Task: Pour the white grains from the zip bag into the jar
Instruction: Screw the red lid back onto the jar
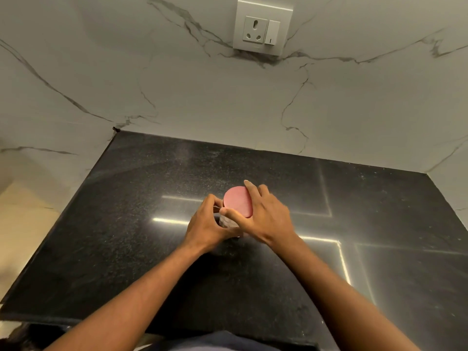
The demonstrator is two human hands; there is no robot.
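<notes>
I am holding the small clear jar (229,221) between both hands, right where they meet over the black speckled stone counter (126,224). My left hand (206,228) is curling around the jar's body from its left side, fingers closed against the wall low down, bracing it. My right hand (266,219) is draping over the round pink lid (238,201) from the right, fingers spread across its far edge and the thumb pressing along its near rim, so the lid is gripped between thumb and fingers.

The jar is standing upright, its long axis running straight up from the counter toward my right palm, and the lid is sitting on top of it. I cannot tell whether the lid is loose or tight. Both hands are touching the jar; the right one is nearer the lid, so I judge the twisting falls to it while the left keeps the body from turning.

The zip bag of white grains is not showing anywhere near my hands, and the jar's contents are too hidden to read.
</notes>
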